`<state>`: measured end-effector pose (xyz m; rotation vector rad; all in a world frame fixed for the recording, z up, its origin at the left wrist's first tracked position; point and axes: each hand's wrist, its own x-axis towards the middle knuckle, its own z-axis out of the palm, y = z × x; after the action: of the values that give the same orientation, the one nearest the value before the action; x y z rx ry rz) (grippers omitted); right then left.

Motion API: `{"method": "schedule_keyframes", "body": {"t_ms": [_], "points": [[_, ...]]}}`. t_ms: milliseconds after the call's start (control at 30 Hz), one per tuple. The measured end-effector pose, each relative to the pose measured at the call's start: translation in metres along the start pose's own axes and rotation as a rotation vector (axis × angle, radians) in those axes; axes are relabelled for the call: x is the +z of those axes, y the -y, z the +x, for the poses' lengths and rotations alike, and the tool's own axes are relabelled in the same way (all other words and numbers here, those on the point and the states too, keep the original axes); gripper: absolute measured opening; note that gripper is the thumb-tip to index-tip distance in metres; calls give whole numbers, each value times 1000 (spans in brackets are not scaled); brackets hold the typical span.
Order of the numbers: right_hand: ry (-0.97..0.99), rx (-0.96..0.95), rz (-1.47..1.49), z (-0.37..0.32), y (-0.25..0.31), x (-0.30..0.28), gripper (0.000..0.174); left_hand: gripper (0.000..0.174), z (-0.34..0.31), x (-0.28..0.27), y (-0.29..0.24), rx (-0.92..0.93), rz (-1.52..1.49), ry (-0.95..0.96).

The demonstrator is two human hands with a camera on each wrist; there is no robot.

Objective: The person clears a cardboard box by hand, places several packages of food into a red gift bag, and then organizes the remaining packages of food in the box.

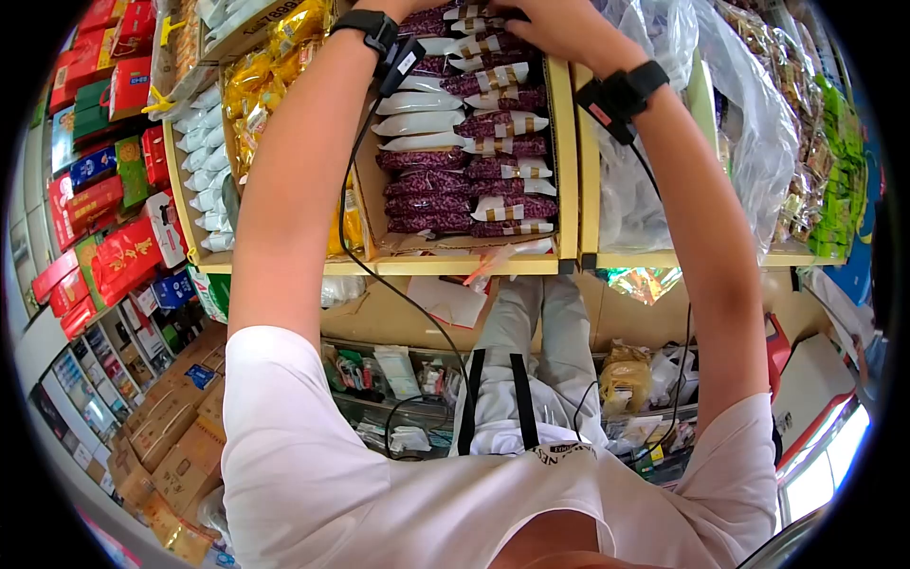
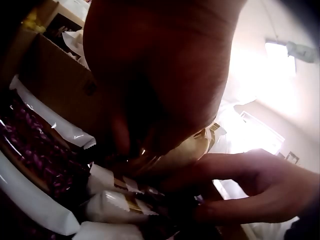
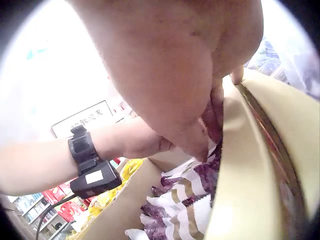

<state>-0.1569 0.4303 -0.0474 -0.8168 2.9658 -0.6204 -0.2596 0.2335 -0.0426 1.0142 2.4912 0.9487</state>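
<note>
Bags of purple pieces (image 1: 427, 185), with white ends and gold bands, lie in rows in a cardboard-lined box (image 1: 374, 204). My left hand (image 2: 160, 75) reaches down over the far end of the rows, its fingers round a tilted, gold-banded bag (image 2: 185, 152); its fingertips are in shadow. From the box's right side comes my right hand (image 1: 559, 28), its thumb and finger bent round a bag near the left hand. In the right wrist view, the right thumb (image 3: 200, 147) meets the purple bags (image 3: 187, 195), and another finger lies at the yellow rim (image 3: 245, 115).
Yellow packs (image 1: 251, 100) fill the compartment on the left. Clear plastic bags (image 1: 654, 171) cover the one on the right. A wooden edge (image 1: 464, 264) runs along the front of the boxes. Red gift boxes (image 1: 123, 256) stand far left. A black cable (image 1: 408, 302) hangs from the left wrist.
</note>
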Motion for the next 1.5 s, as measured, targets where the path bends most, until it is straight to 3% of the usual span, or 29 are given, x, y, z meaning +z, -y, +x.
{"method": "schedule_keyframes", "body": {"t_ms": [33,100,167,200,233,300,333,367,400,433,467,500,533,567,633,667,700,733,767,833,900,1100,1233,1267,1400,1433,1500], "points": [[-91,-84,110,-6,-1,-3,23,43,-4,6,4,52,-82,-34],[-120,-128,162,-20,3,-5,29,42,3,10,9,0,41,158],[-296,-45,99,-42,28,-5,40,39,4,14,11,-56,-47,137],[-341,-41,-94,-53,36,-4,58,39,3,11,4,-60,-51,133],[-340,-45,-94,-58,42,7,58,40,4,7,-2,-152,-116,169],[-337,317,-105,-70,59,35,69,41,1,13,8,-253,-187,212],[-233,376,-25,-71,61,35,84,44,4,32,38,-111,-17,152],[-235,376,-25,-72,62,35,84,46,2,32,34,32,153,91],[-233,373,-73,-72,62,34,84,51,2,29,19,-153,133,172],[-237,370,-125,-69,59,34,84,51,9,35,22,-190,284,217],[-212,395,-150,-66,58,32,88,51,23,56,62,-125,358,269],[-210,395,-154,-63,53,38,88,51,24,48,42,-62,429,320],[-318,449,-54,-56,47,44,89,52,26,34,25,-216,293,384],[-420,503,43,-52,40,47,89,56,34,15,6,-291,571,675],[-432,590,68,-41,40,36,87,58,48,-12,-26,-370,650,850],[-359,710,128,-34,40,32,86,68,36,-47,-96,-537,644,730],[-276,836,194,-30,44,29,84,63,45,-26,-61,-478,398,708],[-303,832,138,-27,46,26,80,60,54,-5,-25,-427,146,706],[-304,837,142,-22,45,23,80,55,54,16,-4,-362,64,501],[-308,886,87,-17,48,23,77,63,60,63,50,-196,156,397],[-312,918,52,-13,51,22,75,62,50,67,45,-267,56,340],[-282,957,12,-11,50,24,74,55,64,54,26,-325,188,514],[-284,972,-8,-11,49,27,75,52,53,74,31,-365,160,358],[-287,970,-2,-10,50,26,75,56,52,68,26,-351,192,420],[-281,980,-12,-11,48,28,75,47,18,28,-17,-302,375,89],[-272,985,-7,-11,48,29,75,42,5,9,-37,-347,228,6],[-317,953,-29,-12,47,33,74,40,-24,9,-27,-438,282,-212]]}}
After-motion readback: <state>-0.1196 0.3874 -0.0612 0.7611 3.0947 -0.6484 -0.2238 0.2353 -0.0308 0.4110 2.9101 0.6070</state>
